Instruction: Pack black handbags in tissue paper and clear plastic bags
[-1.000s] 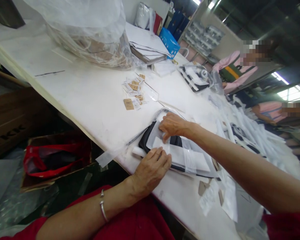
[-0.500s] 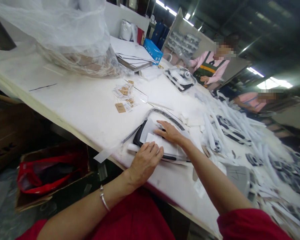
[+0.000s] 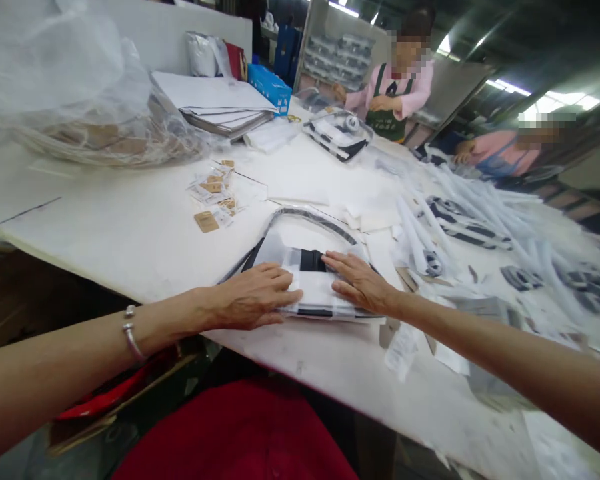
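Note:
A black handbag [image 3: 310,261] lies on the white table in front of me, partly covered by white wrapping sheets [image 3: 307,287]. Its long handle [image 3: 313,215], wrapped in clear film, arches away from me. My left hand [image 3: 257,295] rests flat over the bag's left side, fingers stretched out on the white sheet. On the right part of the sheet lies my right hand [image 3: 363,280], its fingers extended and slightly spread. Between the hands, a dark strip of the bag shows. Neither hand grasps anything.
Brown and white tags [image 3: 213,193] lie beyond the bag to the left. Farther back are a paper stack [image 3: 215,97], a blue box [image 3: 270,87] and a large plastic bag [image 3: 80,93]. Wrapped straps [image 3: 460,223] crowd the right. A co-worker [image 3: 397,87] stands across the table.
My left hand has moved onto the sheet's left side and flattened; my right hand has shifted right. A dark strip of the bag now shows between them. The view has turned.

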The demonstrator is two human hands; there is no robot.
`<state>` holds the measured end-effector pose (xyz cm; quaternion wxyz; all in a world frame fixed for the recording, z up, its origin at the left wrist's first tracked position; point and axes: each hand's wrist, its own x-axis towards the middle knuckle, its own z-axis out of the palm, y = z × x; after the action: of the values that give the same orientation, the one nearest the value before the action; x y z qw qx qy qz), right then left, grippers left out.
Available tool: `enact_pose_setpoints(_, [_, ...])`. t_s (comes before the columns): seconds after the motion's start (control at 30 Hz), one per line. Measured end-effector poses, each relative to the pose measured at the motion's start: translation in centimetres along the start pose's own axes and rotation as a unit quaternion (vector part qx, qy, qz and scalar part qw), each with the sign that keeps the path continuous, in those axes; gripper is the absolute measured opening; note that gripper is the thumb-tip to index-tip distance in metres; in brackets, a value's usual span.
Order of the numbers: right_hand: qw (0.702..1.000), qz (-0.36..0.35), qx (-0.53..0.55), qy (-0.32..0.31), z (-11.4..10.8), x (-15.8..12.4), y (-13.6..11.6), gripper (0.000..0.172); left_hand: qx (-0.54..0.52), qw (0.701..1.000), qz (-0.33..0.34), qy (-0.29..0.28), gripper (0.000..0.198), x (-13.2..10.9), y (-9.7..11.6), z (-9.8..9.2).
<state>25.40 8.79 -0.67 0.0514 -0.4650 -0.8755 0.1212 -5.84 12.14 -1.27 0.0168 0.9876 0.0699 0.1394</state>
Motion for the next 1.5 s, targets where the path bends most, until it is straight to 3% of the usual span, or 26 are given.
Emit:
enact_pose_setpoints(0.07, [0.998, -0.013, -0.006, 0.057, 1.2, -1.0, 0.1, 0.054, -0.027, 0.999, -0.005, 0.037, 0.055, -0.8, -0.2, 1.1])
enact_pose_setpoints(0.23, [0.983, -0.045, 0.006, 0.176, 3.3, -2.3, -0.1, 0.047, -0.061, 0.993, -0.021, 0.096, 0.049, -1.8, 0.0, 2.9])
enact_pose_setpoints(0.63, [0.972, -0.032, 0.042, 0.231, 3.7, -1.4, 0.4, 0.042, -0.055, 0.992, -0.036, 0.111, 0.041, -1.2, -0.6, 3.3])
enact_pose_setpoints(0.8, [0.978, 0.005, 0.043, 0.205, 3.5, -1.2, 0.3, 0.040, -0.019, 0.990, -0.033, 0.133, 0.045, -1.1, -0.2, 3.4])
enact_pose_setpoints(0.97, [0.995, 0.011, 0.055, 0.088, 0.6, -2.0, 0.0, 0.048, -0.013, 0.991, -0.035, 0.130, 0.050, -1.3, 0.2, 3.1])
enact_pose_setpoints(1.07, [1.000, -0.002, 0.007, -0.001, -1.1, -3.7, -0.6, 0.069, -0.011, 0.992, -0.027, 0.125, 0.051, -1.5, 0.4, 2.9])
enact_pose_setpoints(1.17, [0.997, -0.017, -0.062, -0.038, -1.8, -5.1, -0.8, 0.088, -0.010, 0.992, -0.019, 0.127, 0.050, -1.5, 0.4, 2.7])
enact_pose_setpoints(1.33, [0.989, -0.098, -0.106, -0.023, -1.0, -5.6, 0.1, 0.084, -0.025, 0.996, -0.013, 0.089, 0.055, -1.7, 0.2, 2.0])
enact_pose_setpoints(1.5, [0.985, -0.118, -0.103, 0.066, 2.1, -6.2, 0.5, 0.069, -0.026, 0.999, 0.005, 0.021, 0.059, -1.8, -0.5, 1.9])
